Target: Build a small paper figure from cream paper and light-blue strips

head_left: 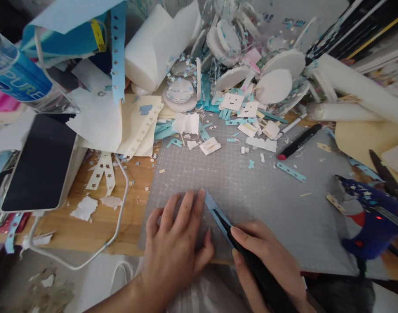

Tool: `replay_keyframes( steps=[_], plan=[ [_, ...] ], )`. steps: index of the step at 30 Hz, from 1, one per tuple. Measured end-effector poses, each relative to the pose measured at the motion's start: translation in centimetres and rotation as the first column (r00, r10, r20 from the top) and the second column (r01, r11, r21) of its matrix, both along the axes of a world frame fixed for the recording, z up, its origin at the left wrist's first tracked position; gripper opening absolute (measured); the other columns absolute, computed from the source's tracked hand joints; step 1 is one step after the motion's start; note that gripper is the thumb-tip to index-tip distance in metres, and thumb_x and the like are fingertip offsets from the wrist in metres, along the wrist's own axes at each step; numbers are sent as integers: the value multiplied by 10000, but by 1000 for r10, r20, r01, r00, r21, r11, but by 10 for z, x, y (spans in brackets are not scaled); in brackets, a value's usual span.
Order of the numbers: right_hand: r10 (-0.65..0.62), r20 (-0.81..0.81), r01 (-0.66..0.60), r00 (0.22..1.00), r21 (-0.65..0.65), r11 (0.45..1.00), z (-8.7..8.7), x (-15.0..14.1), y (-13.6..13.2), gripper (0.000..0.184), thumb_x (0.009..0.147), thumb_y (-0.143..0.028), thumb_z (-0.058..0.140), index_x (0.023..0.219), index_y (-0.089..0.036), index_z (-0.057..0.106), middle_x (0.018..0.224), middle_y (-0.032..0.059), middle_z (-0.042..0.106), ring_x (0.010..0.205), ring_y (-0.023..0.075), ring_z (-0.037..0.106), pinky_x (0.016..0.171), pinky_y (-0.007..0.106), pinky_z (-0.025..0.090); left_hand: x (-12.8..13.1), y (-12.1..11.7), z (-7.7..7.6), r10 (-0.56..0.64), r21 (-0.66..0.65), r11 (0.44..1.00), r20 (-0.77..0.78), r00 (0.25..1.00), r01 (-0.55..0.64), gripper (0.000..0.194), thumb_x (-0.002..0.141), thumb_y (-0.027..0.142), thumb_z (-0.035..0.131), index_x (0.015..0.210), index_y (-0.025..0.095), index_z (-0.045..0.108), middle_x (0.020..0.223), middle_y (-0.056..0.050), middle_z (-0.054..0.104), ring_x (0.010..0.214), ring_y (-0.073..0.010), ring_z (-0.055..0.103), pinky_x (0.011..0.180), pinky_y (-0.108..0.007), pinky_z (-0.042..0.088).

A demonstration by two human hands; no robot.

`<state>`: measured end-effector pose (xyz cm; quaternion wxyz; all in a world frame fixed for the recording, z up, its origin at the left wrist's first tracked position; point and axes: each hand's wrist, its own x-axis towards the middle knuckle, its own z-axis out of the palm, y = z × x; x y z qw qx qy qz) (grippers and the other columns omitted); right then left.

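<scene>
My left hand (177, 243) lies flat on the grey gridded cutting mat (257, 191), fingers spread. Its index fingertip touches the far end of a narrow blue paper strip (212, 201). Near the front edge of the mat, my right hand (267, 252) is wrapped around a thick black craft knife (257, 271). The narrow dark tip of the knife lies along the strip, pointing away from me toward my left fingertips. My right palm hides part of the knife's handle and the near end of the strip.
A blue glue gun (375, 217) and scissors (386, 174) lie at right. A red-tipped black marker (300, 141) rests among paper scraps. White discs and smiling paper tags (232, 101) pile up behind. At left are a phone (39, 161), white cable (121, 217) and water bottle (23, 78).
</scene>
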<state>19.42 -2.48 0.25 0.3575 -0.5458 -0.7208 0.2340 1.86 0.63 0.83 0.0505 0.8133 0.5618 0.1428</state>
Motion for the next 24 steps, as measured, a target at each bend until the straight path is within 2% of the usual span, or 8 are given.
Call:
replay_keyframes(
  steps=[3,10,16,19,24],
  plan=[
    [-15,64,7,998,115,993,-6,0,-2,354,855,-167,473,1181,-285,548,831,41,670,701,213,649,582,345,525,0,0,0,-1,-11,1000,-4,1000,1,483,884,323,502,1336,170,579,1291,-60,656,1125,-282,550,891,-434,304],
    [36,133,-44,990,51,998,13,1,3,394,799,-85,525,1143,-274,554,844,37,688,744,203,668,645,333,560,-2,-1,1,-5,-3,1000,6,1000,5,494,881,338,517,1343,172,572,1285,-74,654,1123,-295,547,905,-444,304],
    [-10,62,-1,998,178,984,-9,10,-6,236,911,-248,493,1123,-291,589,777,28,684,644,185,644,506,289,516,-2,-1,0,1,-21,1000,6,1000,-1,501,880,343,527,1351,177,563,1304,-74,640,1140,-300,540,914,-447,301],
    [-29,62,20,998,138,990,-11,10,-14,246,902,-248,500,1127,-296,587,819,38,681,703,202,657,555,307,518,-1,-1,0,0,-24,1000,7,1000,0,507,877,349,528,1352,175,562,1304,-73,639,1142,-301,540,914,-452,301],
    [7,99,-5,995,-14,1000,3,9,-25,424,838,-126,477,1222,-298,528,872,57,642,771,220,630,651,363,517,-2,0,1,1,-26,1000,5,1000,0,506,878,351,529,1354,181,561,1300,-73,642,1138,-301,540,913,-452,303]
  ],
)
